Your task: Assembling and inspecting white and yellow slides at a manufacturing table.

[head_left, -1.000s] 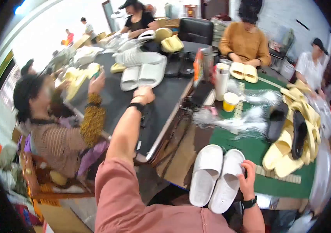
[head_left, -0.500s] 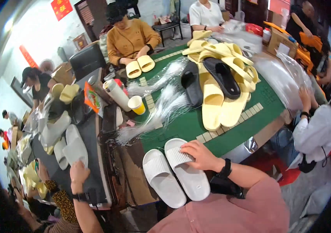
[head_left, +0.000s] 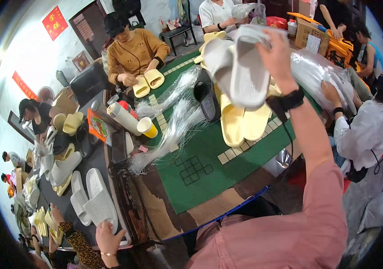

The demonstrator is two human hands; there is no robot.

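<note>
Lifted over the yellow pile is a pair of light-grey slide slippers (head_left: 249, 74), tilted with the heels down and blurred. My right hand (head_left: 275, 54) is closed on one slipper's edge; the other hangs alongside. At lower left, two more light-grey slippers lie side by side on the dark table, the inner one (head_left: 97, 190) ribbed across its strap. My left hand (head_left: 109, 236) has its fingers closed over this slipper's toe end, thumb sticking out. Behind the raised pair, yellow slippers (head_left: 254, 123) and a black slipper (head_left: 206, 98) rest on the green mat (head_left: 218, 179).
Clear plastic strands (head_left: 173, 127) stretch over the mat beside a yellow cup (head_left: 147, 127) and a white bottle (head_left: 123, 117). A person opposite handles yellow slippers (head_left: 148, 84). A leopard-print sleeve (head_left: 81, 246) reaches in beside my left hand. Plastic bags (head_left: 319, 74) lie at right.
My right hand has lifted the grey pair from the near table edge, up and away to the far right above the pile. My left hand and its grey slippers have shifted nearer to me.
</note>
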